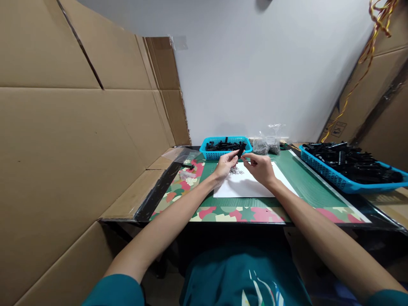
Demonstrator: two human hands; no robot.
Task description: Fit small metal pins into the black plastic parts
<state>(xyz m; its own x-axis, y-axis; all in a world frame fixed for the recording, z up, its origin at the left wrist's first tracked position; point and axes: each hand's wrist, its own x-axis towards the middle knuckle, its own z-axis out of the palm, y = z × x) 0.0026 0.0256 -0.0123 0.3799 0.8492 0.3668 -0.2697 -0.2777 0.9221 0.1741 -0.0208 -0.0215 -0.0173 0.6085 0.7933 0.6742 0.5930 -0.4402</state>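
Note:
Between the fingers of my left hand (225, 165) is a small black plastic part (242, 150), held up and tilted over the table. Just right of it, my right hand (260, 168) has its thumb and forefinger pinched together close to the part's lower end. Whatever sits in that pinch is too small to make out. Below both hands lies a white sheet of paper (251, 190), with a little heap of tiny metal pieces (236, 170) on it, partly hidden by my left hand.
A blue basket (210, 155) of black parts stands at the back; a larger one (342, 184) is on the right. Clear plastic bags (268, 144) of small pieces lean near the wall. Loose black parts (188, 166) lie at left, beside a cardboard wall (79, 140).

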